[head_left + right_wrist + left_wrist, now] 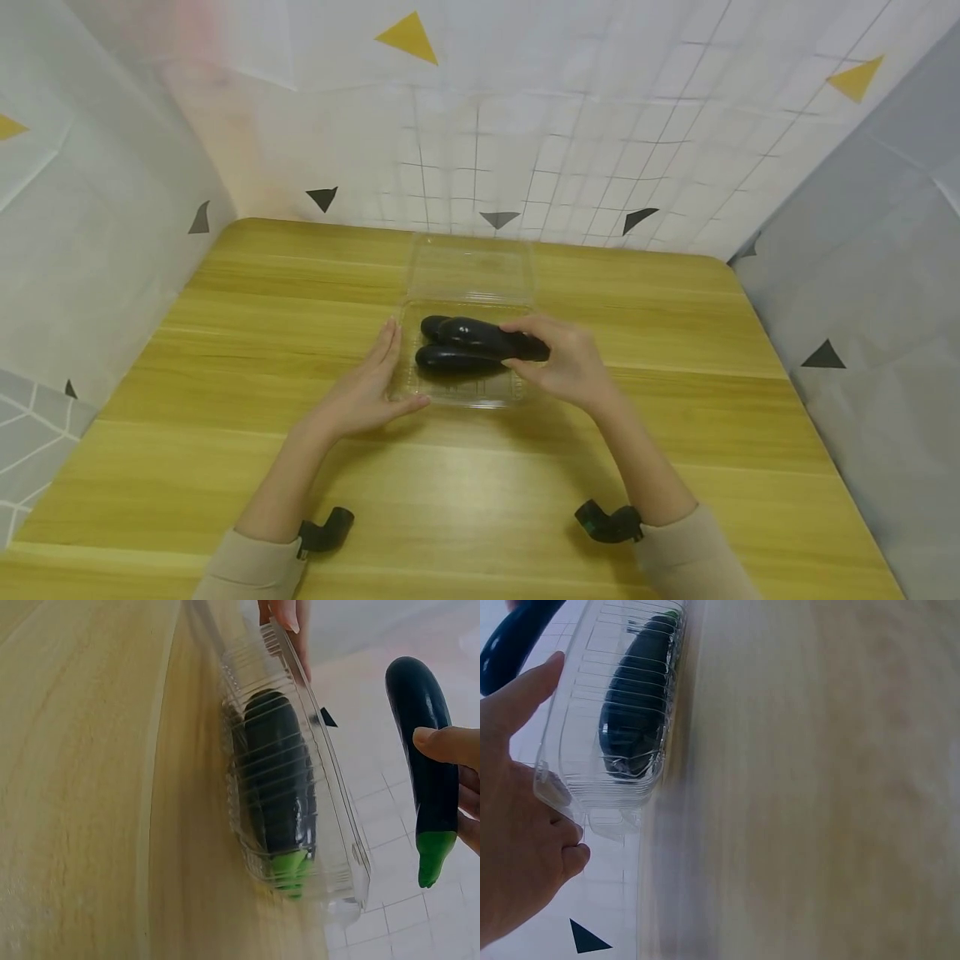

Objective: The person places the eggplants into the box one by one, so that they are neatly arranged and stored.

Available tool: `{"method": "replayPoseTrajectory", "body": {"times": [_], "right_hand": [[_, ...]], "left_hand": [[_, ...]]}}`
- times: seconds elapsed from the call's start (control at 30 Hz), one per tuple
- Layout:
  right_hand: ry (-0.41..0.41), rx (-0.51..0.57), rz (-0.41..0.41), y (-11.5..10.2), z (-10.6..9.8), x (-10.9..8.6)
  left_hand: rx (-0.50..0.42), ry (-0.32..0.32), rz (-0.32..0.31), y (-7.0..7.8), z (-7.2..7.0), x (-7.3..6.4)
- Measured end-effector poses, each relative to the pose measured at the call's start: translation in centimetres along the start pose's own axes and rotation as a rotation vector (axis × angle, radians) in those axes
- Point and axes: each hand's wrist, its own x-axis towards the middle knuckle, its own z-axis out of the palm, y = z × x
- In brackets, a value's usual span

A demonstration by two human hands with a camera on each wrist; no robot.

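My right hand [564,357] grips a dark purple eggplant [474,335] with a green stem end, thumb on one side and fingers on the other. In the right wrist view this held eggplant [424,742] is raised above a clear plastic clamshell box [487,404]. Inside the box lie other dark eggplants: one [450,361] shows at the front, and the tip of another [429,327] shows behind the held one. Around the box's left front corner, my left hand [363,390] rests with straight fingers along the left side and its thumb at the front rim.
The box's clear lid [471,268] lies folded open toward the back. Everything stands on a wood-grain table [315,275], with patterned white sheets [315,133] rising behind it and at both sides. Each wrist wears a small black camera mount [327,530].
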Motion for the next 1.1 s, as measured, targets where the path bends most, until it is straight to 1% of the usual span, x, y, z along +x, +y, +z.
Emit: {"method": "replayPoseTrajectory", "body": {"times": [0.2,0.3,0.6,0.83,1.1], "right_hand": [[-0.025,0.025,-0.026,-0.5,0.8,0.2],[-0.044,0.052,-0.023,-0.8,1.3,0.3],[-0.074,0.059,-0.013,-1.5,2.5,0.5],[-0.103,0.076,-0.004,-1.6,3.1,0.4],[-0.126,0.072,0.003,-1.5,3.6,0.2]], "left_hand": [[-0.004,0.004,0.001,0.0,0.0,0.0],[-0.007,0.006,-0.001,-0.1,0.1,0.1],[-0.001,0.011,0.002,-0.2,0.1,0.2],[-0.006,0.019,0.005,-0.3,0.3,0.2],[-0.011,0.021,0.003,-0.3,0.3,0.2]]}}
